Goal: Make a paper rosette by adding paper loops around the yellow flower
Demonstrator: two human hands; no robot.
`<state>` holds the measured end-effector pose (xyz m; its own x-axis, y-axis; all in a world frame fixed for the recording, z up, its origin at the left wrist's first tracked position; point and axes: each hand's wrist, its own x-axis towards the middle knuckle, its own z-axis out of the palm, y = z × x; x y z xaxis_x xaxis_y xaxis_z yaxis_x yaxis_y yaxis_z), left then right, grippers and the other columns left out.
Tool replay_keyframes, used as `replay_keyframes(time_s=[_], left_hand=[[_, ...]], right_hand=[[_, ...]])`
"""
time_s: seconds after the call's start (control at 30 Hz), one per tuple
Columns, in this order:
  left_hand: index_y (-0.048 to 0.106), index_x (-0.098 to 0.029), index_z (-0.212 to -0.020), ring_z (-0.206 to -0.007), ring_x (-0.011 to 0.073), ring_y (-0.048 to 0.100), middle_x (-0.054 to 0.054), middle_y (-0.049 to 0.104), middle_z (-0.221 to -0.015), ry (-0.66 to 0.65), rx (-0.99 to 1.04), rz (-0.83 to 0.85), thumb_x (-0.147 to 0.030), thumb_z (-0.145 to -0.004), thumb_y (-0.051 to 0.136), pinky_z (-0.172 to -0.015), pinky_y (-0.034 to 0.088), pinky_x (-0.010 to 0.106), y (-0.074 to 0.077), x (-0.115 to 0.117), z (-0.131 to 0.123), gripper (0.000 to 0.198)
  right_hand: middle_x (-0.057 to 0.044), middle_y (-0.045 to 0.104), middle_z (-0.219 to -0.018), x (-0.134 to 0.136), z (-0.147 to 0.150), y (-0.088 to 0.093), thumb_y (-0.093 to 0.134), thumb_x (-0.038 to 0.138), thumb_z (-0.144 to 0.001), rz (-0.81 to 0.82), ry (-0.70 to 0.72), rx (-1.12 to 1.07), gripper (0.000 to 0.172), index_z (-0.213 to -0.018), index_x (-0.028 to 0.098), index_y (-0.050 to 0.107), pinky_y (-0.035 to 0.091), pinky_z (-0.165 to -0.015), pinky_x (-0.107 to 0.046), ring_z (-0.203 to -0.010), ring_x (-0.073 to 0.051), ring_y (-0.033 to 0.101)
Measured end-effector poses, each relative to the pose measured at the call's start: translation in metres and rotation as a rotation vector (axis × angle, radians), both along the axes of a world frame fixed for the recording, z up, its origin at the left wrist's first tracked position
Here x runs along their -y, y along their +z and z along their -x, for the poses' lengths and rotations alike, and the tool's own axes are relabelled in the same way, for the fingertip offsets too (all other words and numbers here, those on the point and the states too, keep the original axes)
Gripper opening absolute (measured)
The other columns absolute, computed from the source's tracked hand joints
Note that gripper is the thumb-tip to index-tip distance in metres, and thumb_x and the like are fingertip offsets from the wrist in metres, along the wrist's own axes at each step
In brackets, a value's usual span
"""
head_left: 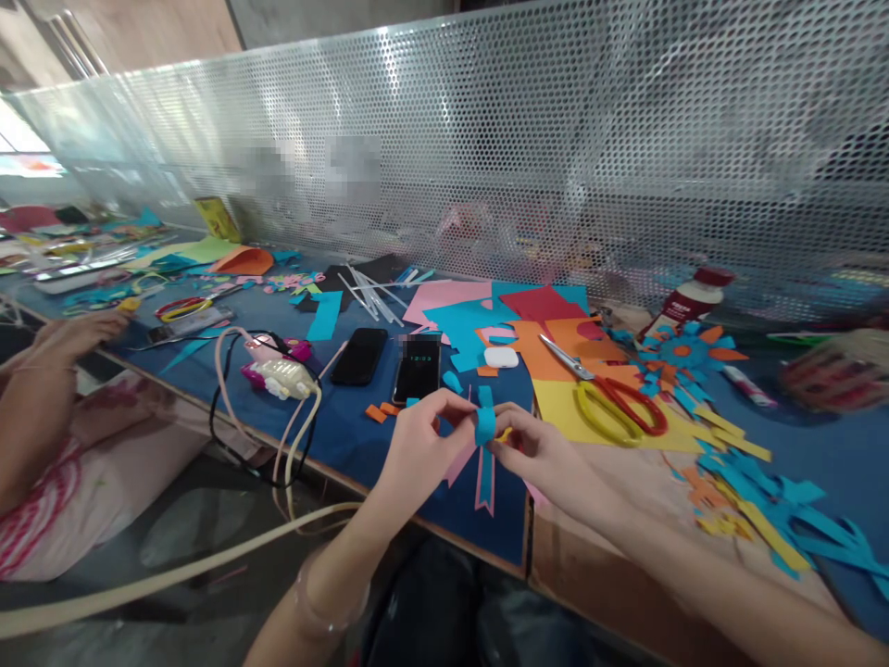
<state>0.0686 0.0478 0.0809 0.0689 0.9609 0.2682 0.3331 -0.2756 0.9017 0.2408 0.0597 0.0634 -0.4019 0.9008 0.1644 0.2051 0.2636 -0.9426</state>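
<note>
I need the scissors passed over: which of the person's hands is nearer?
Right. The right hand is just lower left of the scissors in view; the left hand is farther left, across the blue paper loop.

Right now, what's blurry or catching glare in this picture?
In the head view, glare streaks the mesh screen, the window at far left is washed out white, and the container at far right is blurred; the scissors and blue loop read more clearly.
</note>
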Motion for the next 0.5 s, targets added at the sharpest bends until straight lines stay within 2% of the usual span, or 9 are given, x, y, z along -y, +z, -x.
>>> replay_keyframes(time_s=[0.27, 0.5], left_hand=[[0.067, -0.019, -0.081, -0.072, 0.0131, 0.06, -0.001, 0.068, -0.077, 0.01, -0.014, -0.001, -0.019, -0.08, 0.061, -0.063, 0.043, 0.023, 0.0016, 0.0028, -0.001, 0.006], [0.067, -0.019, -0.081, -0.071, 0.0129, 0.059, 0.0, 0.068, -0.076, 0.013, -0.015, 0.007, -0.021, -0.08, 0.061, -0.062, 0.043, 0.022, 0.0036, 0.0055, -0.0016, 0.006]], right_hand=[[-0.002, 0.053, -0.093, 0.0013, 0.0002, -0.0003, 0.057, 0.023, -0.075, 0.084, 0.051, -0.046, 0.007, -0.076, 0.02, 0.05, 0.039, -0.072, -0.032, -0.08, -0.016, 0.048], [-0.003, 0.055, -0.095, 0.0008, 0.001, 0.0012, 0.059, 0.024, -0.076, 0.132, 0.074, -0.085, 0.011, -0.077, 0.02, 0.048, 0.04, -0.072, -0.032, -0.079, -0.016, 0.049]])
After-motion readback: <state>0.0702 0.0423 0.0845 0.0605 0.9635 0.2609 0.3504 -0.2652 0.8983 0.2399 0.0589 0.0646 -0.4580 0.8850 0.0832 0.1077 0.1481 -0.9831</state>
